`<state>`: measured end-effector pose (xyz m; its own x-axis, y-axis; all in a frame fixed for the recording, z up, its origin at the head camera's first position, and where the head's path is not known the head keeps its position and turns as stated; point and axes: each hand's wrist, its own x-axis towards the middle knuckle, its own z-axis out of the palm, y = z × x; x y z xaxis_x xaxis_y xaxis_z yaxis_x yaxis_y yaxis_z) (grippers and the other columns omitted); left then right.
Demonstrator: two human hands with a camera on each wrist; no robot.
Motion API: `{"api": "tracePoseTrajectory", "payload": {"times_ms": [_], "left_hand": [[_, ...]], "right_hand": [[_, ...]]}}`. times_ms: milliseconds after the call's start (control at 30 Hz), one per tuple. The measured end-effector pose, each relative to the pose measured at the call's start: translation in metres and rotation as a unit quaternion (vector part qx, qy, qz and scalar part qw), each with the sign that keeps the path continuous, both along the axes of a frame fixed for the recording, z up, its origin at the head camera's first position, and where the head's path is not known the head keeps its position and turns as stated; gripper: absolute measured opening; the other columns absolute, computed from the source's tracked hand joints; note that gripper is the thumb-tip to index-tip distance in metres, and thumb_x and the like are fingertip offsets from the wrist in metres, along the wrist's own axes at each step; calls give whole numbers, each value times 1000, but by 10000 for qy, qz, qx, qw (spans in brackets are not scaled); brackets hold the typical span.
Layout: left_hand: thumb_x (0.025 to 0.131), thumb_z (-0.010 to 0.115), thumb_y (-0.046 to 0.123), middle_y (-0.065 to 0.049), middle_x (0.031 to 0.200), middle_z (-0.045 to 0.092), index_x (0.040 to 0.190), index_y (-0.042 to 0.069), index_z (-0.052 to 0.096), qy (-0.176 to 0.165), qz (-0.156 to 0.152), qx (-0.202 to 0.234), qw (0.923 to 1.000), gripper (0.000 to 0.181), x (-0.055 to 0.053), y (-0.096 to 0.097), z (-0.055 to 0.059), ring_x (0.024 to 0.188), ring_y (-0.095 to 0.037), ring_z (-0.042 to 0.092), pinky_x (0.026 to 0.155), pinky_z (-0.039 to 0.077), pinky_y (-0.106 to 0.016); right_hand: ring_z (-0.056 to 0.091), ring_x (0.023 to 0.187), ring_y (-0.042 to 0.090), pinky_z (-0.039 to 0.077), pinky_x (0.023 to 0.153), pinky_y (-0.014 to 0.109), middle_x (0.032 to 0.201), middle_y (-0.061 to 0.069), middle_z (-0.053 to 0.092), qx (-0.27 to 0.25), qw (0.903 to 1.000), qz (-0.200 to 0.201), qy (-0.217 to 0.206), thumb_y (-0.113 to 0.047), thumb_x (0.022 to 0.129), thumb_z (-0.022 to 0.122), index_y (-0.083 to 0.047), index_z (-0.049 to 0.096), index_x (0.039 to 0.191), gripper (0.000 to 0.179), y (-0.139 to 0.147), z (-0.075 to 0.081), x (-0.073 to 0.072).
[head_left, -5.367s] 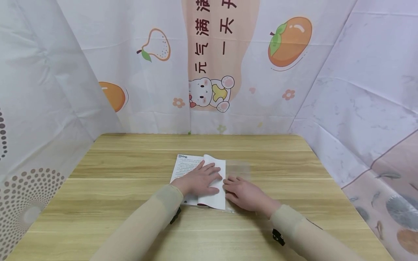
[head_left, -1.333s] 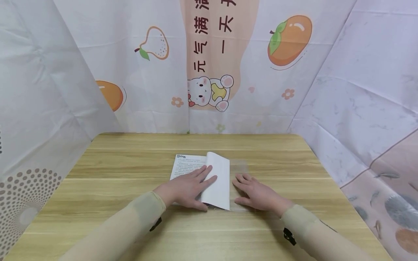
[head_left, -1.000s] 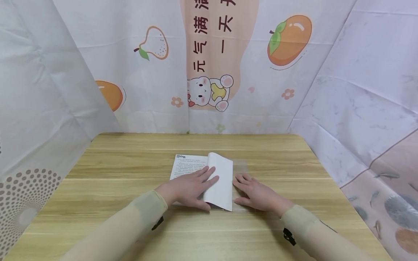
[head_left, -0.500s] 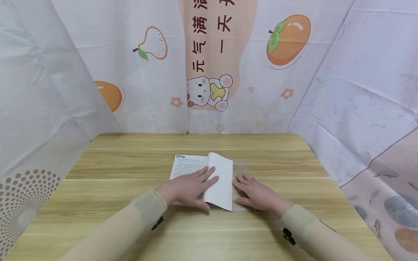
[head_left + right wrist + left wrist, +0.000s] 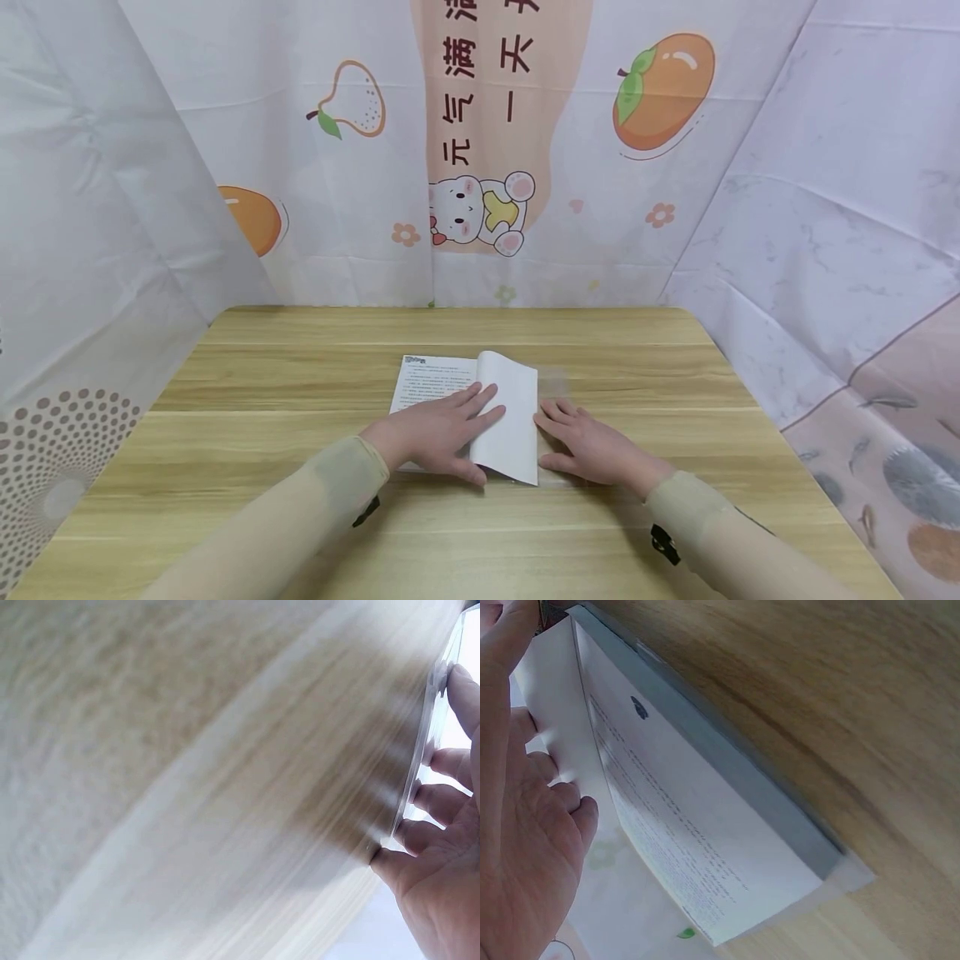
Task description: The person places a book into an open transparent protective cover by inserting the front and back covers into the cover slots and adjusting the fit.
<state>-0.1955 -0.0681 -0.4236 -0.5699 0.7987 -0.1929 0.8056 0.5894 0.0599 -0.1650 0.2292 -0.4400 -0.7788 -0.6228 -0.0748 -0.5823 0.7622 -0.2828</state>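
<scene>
A thin booklet lies in the middle of the table. Its printed page (image 5: 431, 379) faces up on the left, and a blank white leaf (image 5: 517, 417) curls over on the right, its near edge lifted. My left hand (image 5: 438, 432) rests across both with fingers spread, pressing the leaf near its curl. The left wrist view shows the printed text (image 5: 667, 802) and a grey-blue border along the near edge. To the right, a clear plastic sheet (image 5: 553, 383) extends past the leaf. My right hand (image 5: 588, 446) rests its fingertips on it; the right wrist view shows the plastic edge (image 5: 420, 750) at those fingertips.
The wood-grain table (image 5: 300, 367) reaches out on all sides of the booklet. A white printed curtain (image 5: 360, 208) hangs behind it, with more cloth on the left and right. A black strap (image 5: 663, 543) is on the right wrist.
Over the last few seconds the leaf has shifted right, my left hand has moved left to its curl, and my right hand has slid right. Within the last second there is barely any motion.
</scene>
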Motion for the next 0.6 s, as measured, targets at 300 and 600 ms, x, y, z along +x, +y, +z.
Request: {"api": "tracePoseTrajectory", "payload": {"times_ms": [300,600], "left_hand": [[89,53,78,-8,173,6,165,20,19,-85,31,-30,10000,102,2,5,4,158,-30,11,124,26,-39],[89,51,79,-7,173,6,166,20,18,-17,45,-82,10000,102,3,8,4,158,-29,10,124,25,-38]], "right_hand": [[31,147,52,30,115,66,158,30,37,-85,9999,49,41,-37,100,65,3,46,151,67,1,-1,1],[30,147,52,30,115,65,158,30,37,-130,9999,2,-18,-37,100,66,3,47,151,67,0,1,1]]}}
